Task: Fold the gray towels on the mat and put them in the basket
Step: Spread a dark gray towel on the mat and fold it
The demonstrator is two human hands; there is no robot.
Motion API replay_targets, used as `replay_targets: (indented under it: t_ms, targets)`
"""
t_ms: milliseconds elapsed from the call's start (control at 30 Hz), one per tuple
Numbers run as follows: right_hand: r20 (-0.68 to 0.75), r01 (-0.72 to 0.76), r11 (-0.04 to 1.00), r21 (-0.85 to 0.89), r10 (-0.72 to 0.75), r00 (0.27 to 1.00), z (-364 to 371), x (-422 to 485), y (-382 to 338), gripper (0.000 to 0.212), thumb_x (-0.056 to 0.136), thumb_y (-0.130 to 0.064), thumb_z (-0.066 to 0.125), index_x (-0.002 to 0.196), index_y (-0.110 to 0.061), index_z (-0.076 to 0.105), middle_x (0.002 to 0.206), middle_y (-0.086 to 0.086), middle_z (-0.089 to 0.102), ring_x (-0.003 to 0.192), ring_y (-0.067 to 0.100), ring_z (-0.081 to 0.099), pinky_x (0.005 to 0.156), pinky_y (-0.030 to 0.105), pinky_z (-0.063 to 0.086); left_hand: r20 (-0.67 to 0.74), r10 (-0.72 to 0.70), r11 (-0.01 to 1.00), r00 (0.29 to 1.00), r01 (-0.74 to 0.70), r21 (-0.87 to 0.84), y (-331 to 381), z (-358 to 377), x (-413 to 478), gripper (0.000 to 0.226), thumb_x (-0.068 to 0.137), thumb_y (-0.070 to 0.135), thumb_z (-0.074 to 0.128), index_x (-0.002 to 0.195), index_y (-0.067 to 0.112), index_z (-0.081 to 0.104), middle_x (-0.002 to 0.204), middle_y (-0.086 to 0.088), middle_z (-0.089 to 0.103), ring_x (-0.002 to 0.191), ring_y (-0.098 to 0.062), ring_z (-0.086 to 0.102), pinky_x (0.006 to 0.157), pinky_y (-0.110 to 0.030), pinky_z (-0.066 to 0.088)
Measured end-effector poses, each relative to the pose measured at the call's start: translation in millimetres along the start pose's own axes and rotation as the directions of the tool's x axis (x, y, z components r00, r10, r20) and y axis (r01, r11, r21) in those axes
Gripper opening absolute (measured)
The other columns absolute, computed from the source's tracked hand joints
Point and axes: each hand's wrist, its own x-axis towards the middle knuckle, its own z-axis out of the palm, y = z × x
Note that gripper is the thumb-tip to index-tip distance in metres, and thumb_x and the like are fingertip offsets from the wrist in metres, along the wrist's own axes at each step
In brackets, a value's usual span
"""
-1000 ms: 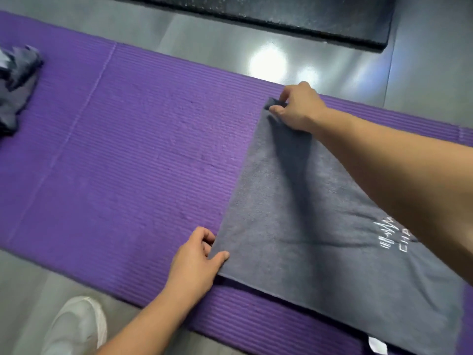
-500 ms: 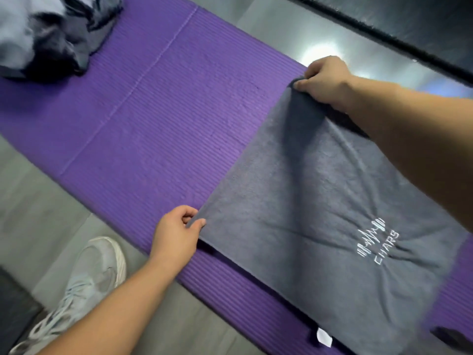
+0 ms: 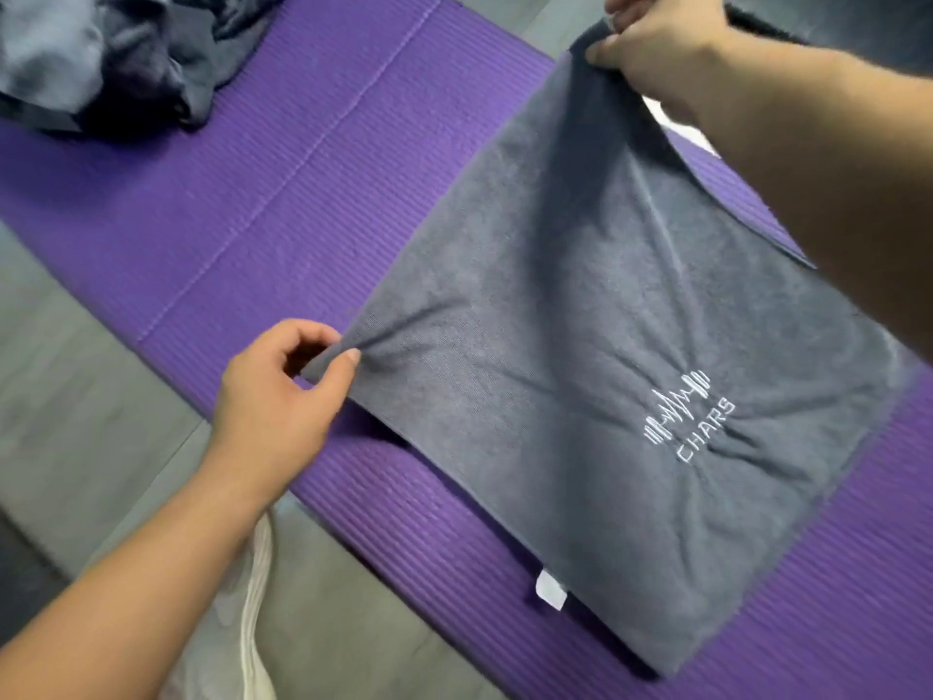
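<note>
Left hand (image 3: 282,391) pinches the near-left corner of the gray towel (image 3: 580,320), thumb and fingers curled on the cloth. Right hand (image 3: 656,48) grips the far corner, bunched in its fingers. I see the edge between the hands pulled taut. The rest of the towel lies on the purple mat (image 3: 303,194), "CHARS" logo (image 3: 691,416) face up, white tag (image 3: 550,591) at the near edge. A pile of crumpled gray towels (image 3: 116,58) sits on the mat, far left.
</note>
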Motion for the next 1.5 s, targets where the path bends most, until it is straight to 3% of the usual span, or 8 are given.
replay_targets:
  t_ms: [167, 433, 567, 733, 1000, 1167, 1367, 1500]
  targets:
    - [0.201, 0.060, 0.997, -0.056, -0.047, 0.978, -63.8, -31.8, 17.8, 0.021, 0.091, -0.012, 0.062, 0.105, -0.026, 0.069, 0.084, -0.007, 0.064, 0.055, -0.004, 0.061, 0.058, 0.017, 0.053, 0.281, 0.348, 0.937, 0.894, -0.335, -0.097, 34.3, 12.8, -54.5, 0.009, 0.085, 0.021, 0.070, 0.080, 0.021, 0.062, 0.083, 0.011, 0.062, 0.080, -0.008, 0.062, 0.076, -0.018, 0.045]
    - [0.024, 0.053, 0.997, -0.057, -0.052, 0.998, -169.3, -122.9, 116.4, 0.013, 0.095, -0.015, 0.064, 0.103, -0.019, 0.073, 0.080, 0.012, 0.053, 0.070, 0.018, 0.056, 0.073, 0.030, 0.062, 0.557, 0.541, 0.835, 0.630, -0.480, -0.267, 56.2, 85.3, -127.1, 0.003, 0.089, 0.028, 0.070, 0.089, 0.028, 0.067, 0.085, 0.016, 0.059, 0.077, -0.002, 0.060, 0.072, -0.031, 0.049]
    - [0.016, -0.042, 0.996, -0.082, 0.044, 0.999, -188.1, -165.7, 160.5, 0.013, 0.098, -0.016, 0.061, 0.097, -0.025, 0.070, 0.069, 0.012, 0.058, 0.056, 0.011, 0.058, 0.057, 0.027, 0.051, 0.630, 0.604, 0.758, 0.489, -0.596, -0.264, 55.9, 118.9, -150.0, 0.007, 0.092, 0.035, 0.068, 0.093, 0.029, 0.069, 0.086, 0.014, 0.061, 0.078, -0.004, 0.060, 0.075, -0.029, 0.047]
    - [-0.057, -0.234, 0.940, 0.249, 0.255, 0.965, -183.8, -195.3, 201.9, 0.031, 0.094, -0.001, 0.048, 0.084, -0.026, 0.064, 0.067, 0.008, 0.065, 0.057, 0.020, 0.064, 0.062, 0.040, 0.058, 0.639, 0.663, 0.680, 0.391, -0.671, -0.295, 57.6, 140.4, -165.6, 0.008, 0.088, 0.035, 0.072, 0.089, 0.028, 0.069, 0.083, 0.015, 0.058, 0.076, -0.003, 0.057, 0.075, -0.024, 0.043]
    - [-0.199, -0.367, 0.783, 0.502, 0.518, 0.832, -171.2, -221.3, 228.7, 0.031, 0.083, 0.007, 0.042, 0.077, -0.014, 0.065, 0.071, 0.006, 0.063, 0.060, 0.023, 0.060, 0.057, 0.032, 0.051, 0.671, 0.690, 0.578, 0.271, -0.764, -0.286, 51.6, 163.1, -175.4, 0.011, 0.087, 0.040, 0.069, 0.085, 0.030, 0.066, 0.079, 0.016, 0.054, 0.072, -0.004, 0.051, 0.082, -0.032, 0.040]
    - [-0.314, -0.396, 0.797, 0.457, 0.560, 0.767, -162.4, -218.5, 244.9, 0.014, 0.077, -0.019, 0.059, 0.070, -0.024, 0.069, 0.067, -0.009, 0.065, 0.067, 0.013, 0.059, 0.068, 0.035, 0.052, 0.731, 0.641, 0.520, 0.236, -0.833, -0.188, 51.5, 173.2, -174.2, 0.015, 0.084, 0.047, 0.065, 0.082, 0.032, 0.065, 0.079, 0.017, 0.056, 0.075, -0.003, 0.053, 0.085, -0.032, 0.036]
    - [-0.358, -0.425, 0.832, 0.358, 0.542, 0.760, -146.3, -224.2, 254.0, 0.022, 0.080, -0.013, 0.057, 0.091, -0.030, 0.066, 0.087, -0.008, 0.068, 0.081, 0.013, 0.064, 0.088, 0.042, 0.059, 0.794, 0.578, 0.485, 0.187, -0.862, -0.150, 72.6, 175.9, -171.7, 0.035, 0.090, 0.062, 0.052, 0.084, 0.031, 0.067, 0.080, 0.013, 0.059, 0.080, -0.010, 0.059, 0.082, -0.036, 0.044]
    - [-0.329, -0.461, 0.825, 0.326, 0.557, 0.763, -138.2, -259.4, 240.7, 0.050, 0.077, -0.030, 0.070, 0.125, -0.025, 0.056, 0.111, 0.003, 0.062, 0.090, 0.019, 0.066, 0.088, 0.043, 0.058, 0.576, 0.649, 0.608, 0.496, -0.794, -0.002, 98.1, 194.3, -96.0, 0.032, 0.087, 0.045, 0.059, 0.107, 0.021, 0.066, 0.111, -0.006, 0.060, 0.101, -0.029, 0.060, 0.087, -0.045, 0.051]
